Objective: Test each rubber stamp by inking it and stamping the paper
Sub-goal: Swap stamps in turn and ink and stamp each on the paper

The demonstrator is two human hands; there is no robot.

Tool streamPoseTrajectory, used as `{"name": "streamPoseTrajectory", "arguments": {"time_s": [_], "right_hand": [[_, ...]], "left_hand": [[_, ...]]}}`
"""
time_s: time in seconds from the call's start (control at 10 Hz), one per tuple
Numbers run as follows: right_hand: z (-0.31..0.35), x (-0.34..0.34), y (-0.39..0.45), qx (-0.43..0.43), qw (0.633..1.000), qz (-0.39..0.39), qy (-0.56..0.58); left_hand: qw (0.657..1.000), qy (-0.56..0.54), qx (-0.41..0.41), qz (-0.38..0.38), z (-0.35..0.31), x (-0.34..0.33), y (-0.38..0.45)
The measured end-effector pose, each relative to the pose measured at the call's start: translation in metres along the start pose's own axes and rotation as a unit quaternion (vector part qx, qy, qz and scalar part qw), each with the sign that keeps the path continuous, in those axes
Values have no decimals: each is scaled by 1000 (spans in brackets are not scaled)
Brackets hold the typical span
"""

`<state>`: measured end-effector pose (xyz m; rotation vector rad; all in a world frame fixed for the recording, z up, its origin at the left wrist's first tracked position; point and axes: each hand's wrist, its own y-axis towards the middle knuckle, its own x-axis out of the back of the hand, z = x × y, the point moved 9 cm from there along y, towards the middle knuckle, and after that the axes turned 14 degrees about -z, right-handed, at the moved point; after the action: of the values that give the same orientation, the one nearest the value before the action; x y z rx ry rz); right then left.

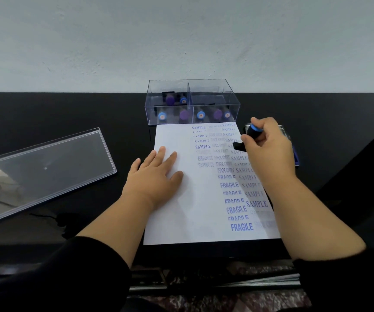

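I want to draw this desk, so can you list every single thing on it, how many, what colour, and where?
paper: one, white, middle of the table, blue words stamped down its right side
box: one, clear, two compartments, behind the paper
stamps in box: seven visible, blue or purple tops
held stamp: one, black with blue top, over the paper's right edge
ink pad: one, blue, mostly hidden behind the right hand
lid: one, clear, left of the paper
table: one, black
left hand: flat on the paper
right hand: grips the held stamp
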<state>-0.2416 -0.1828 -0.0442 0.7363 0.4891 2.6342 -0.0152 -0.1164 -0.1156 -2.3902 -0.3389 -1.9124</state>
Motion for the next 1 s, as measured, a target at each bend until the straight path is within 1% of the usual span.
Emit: {"name": "streamPoseTrajectory", "arguments": {"time_s": [0.2, 0.3, 0.6, 1.0], "right_hand": [[-14, 21, 12, 10, 996, -40, -79], [-23, 26, 18, 1, 993, -52, -110], [-33, 23, 19, -8, 988, -47, -144], [-22, 28, 11, 9, 973, -29, -230]], "left_hand": [[1000, 5, -3, -1, 0, -1, 0], [1000, 3, -4, -1, 1, -1, 0], [1000, 4, -5, -2, 1, -1, 1], [1000, 0, -4, 1, 0, 0, 0]]}}
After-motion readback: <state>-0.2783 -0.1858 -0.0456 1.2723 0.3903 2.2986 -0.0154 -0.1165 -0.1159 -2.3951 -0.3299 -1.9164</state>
